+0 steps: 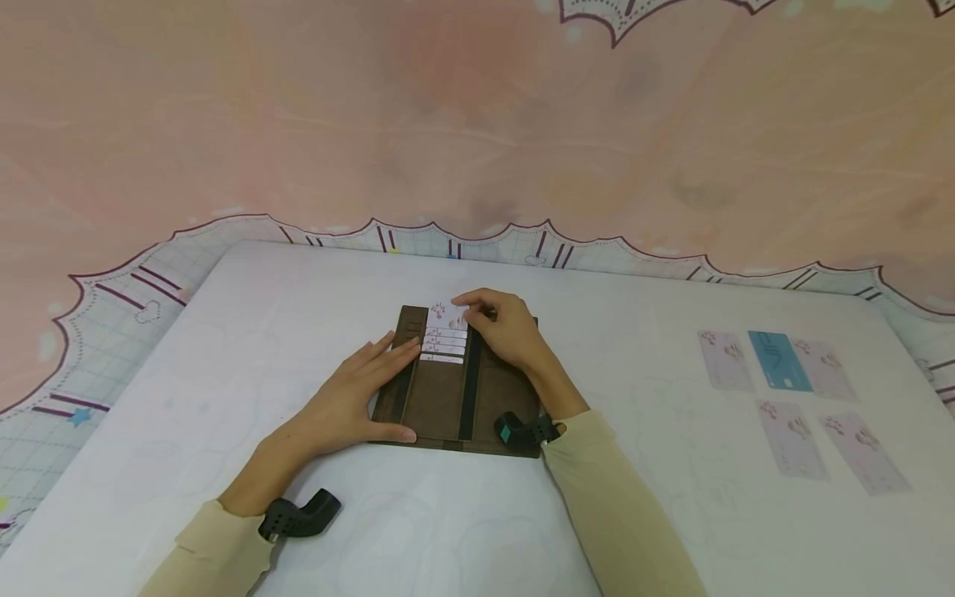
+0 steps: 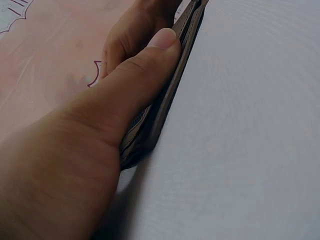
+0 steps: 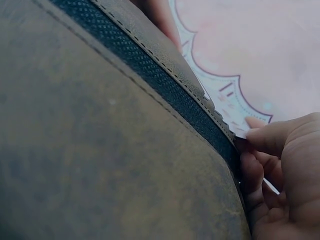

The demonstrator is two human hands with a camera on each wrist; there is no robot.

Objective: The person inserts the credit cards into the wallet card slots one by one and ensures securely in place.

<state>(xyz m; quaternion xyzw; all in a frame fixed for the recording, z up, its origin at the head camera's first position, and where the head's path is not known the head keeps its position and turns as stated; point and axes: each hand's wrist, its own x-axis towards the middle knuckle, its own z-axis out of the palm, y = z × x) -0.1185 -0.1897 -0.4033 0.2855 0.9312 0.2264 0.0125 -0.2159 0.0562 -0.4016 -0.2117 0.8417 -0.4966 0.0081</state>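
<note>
Pinning the open wallet (image 1: 455, 398) flat mid-bench, the left hand (image 1: 351, 406) lies straight-fingered on its left edge so it can't slide, while the right hand (image 1: 503, 327) pinches the top card (image 1: 446, 316) at its far slot.

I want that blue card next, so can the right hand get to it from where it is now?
Probably yes: the blue plastic card lies uncovered on the white table, with bare surface between, but the right hand is pinching a pale pink card.

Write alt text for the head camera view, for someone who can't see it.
A right hand pinches a pale card at the top slot of an open brown wallet on a white table, while the left hand lies flat on the wallet's left side. Five more cards lie to the right, one blue.
</note>
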